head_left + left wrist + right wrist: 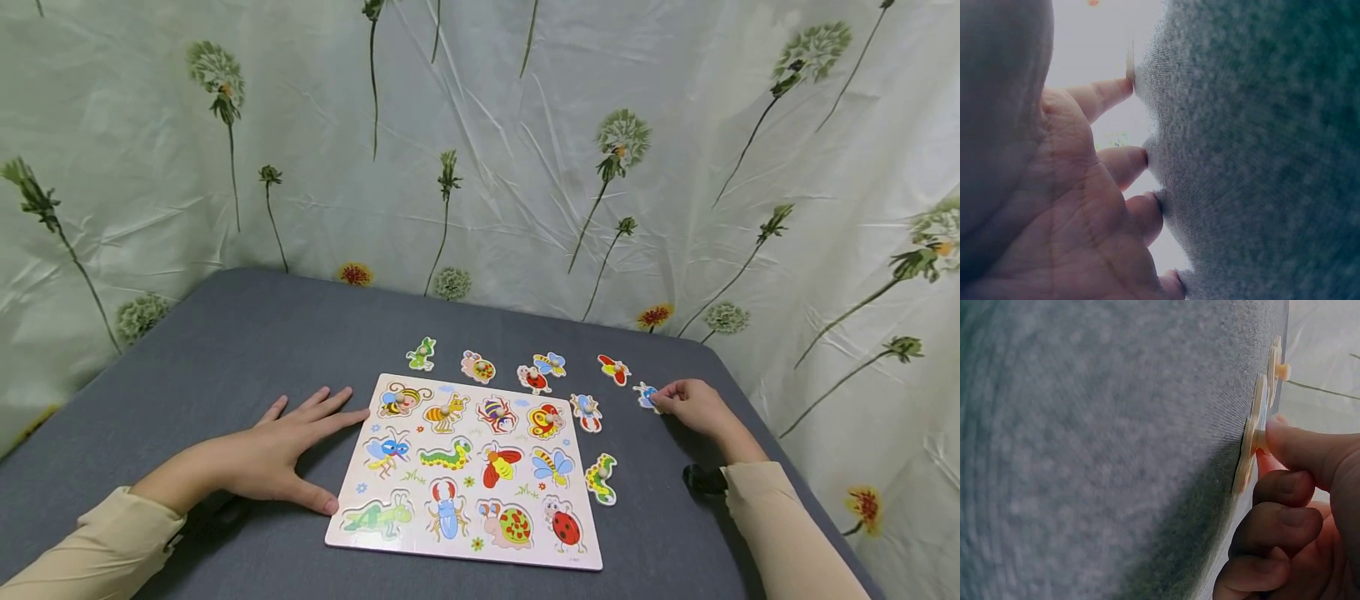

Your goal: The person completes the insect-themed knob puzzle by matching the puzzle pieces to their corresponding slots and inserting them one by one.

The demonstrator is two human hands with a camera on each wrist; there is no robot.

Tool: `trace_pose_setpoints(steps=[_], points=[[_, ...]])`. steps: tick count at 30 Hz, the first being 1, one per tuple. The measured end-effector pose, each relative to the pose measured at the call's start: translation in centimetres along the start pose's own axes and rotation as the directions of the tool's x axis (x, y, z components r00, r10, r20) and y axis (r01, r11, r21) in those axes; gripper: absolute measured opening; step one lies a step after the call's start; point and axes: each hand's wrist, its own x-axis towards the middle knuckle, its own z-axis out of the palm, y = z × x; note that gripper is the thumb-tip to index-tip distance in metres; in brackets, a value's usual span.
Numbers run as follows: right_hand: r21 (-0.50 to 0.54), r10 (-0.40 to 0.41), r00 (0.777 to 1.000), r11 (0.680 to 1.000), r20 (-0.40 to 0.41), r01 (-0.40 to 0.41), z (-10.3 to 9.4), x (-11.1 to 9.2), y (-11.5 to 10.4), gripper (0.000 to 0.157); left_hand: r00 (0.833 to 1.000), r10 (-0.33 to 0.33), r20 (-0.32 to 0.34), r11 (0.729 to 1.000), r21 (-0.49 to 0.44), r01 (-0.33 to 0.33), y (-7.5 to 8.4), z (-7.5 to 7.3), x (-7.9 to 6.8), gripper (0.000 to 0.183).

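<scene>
A pink wooden peg puzzle board [480,462] with insect pictures lies on the table. Its top row holds knobbed pieces; the lower rows show recessed pictures. My left hand [281,462] is spread flat at the board's left edge, thumb and index fingertips touching that edge. Off to the right, my right hand [697,408] pinches the small knob [1261,441] of a blue insect puzzle piece [645,395] between thumb and index finger. In the right wrist view that piece lies on or just above the cloth; which, I cannot tell. Its other fingers are curled.
Loose pieces lie behind the board: a grasshopper [422,354], a snail [477,367], a ladybug [534,380], a blue-winged bee [550,364] and a red-winged bug [614,369]. Along its right side are a stag beetle [587,413] and a caterpillar [601,479]. A flowered curtain [495,167] hangs behind.
</scene>
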Motion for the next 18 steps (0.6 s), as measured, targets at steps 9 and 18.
trace_pose_setpoints(steps=[9, 18], points=[[0.021, 0.023, 1.000, 1.000, 0.016, -0.024, -0.14, -0.38, -0.04, 0.035, 1.000, 0.001, 0.002, 1.000, 0.005, -0.001, 0.26, -0.08, -0.03, 0.114], [0.103, 0.030, 0.998, 0.994, 0.062, -0.037, -0.47, -0.64, 0.01, 0.033, 1.000, 0.008, 0.002, 1.000, 0.004, -0.008, 0.28, -0.06, -0.07, 0.114]])
